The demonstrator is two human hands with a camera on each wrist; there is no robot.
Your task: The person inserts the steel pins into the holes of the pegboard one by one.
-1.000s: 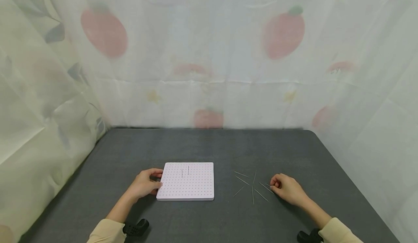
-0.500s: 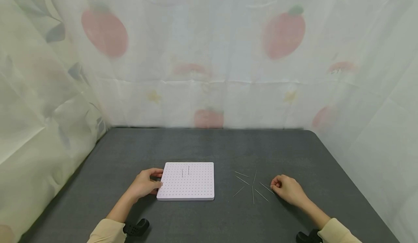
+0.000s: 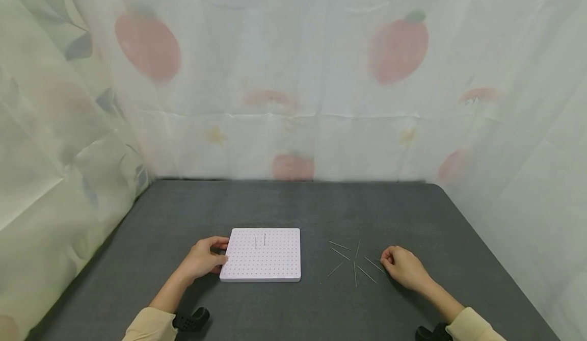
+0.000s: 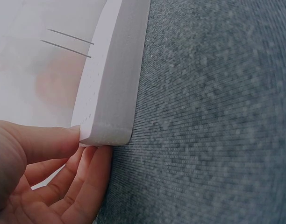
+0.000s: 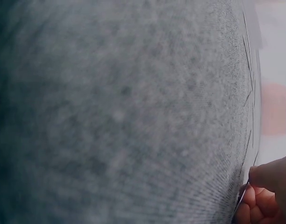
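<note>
A white pegboard (image 3: 260, 267) with rows of small holes lies on the table. Two thin metal pins (image 3: 256, 243) stand upright in its far half; they also show in the left wrist view, as dark pins (image 4: 68, 49). My left hand (image 3: 202, 259) holds the board's left edge, thumb (image 4: 54, 142) on the upper edge and fingers against the side. To the right of the loose pins, my right hand (image 3: 403, 265) pinches one thin pin (image 5: 242, 196) between thumb and curled fingers, low over the cloth. Much of that pin is hidden by the fingers in the head view.
Several loose pins (image 3: 355, 273) lie scattered between the board and my right hand, pointing different ways. One pin (image 3: 374, 264) lies right beside the right fingertips. Dark grey cloth (image 3: 293, 310) covers the table. Patterned curtains (image 3: 293, 127) hang behind and at both sides.
The pin at my right fingertips, seen sticking out leftward a second ago, barely shows in the head view now. My right hand has shifted very slightly; my left hand and the board stay put.
</note>
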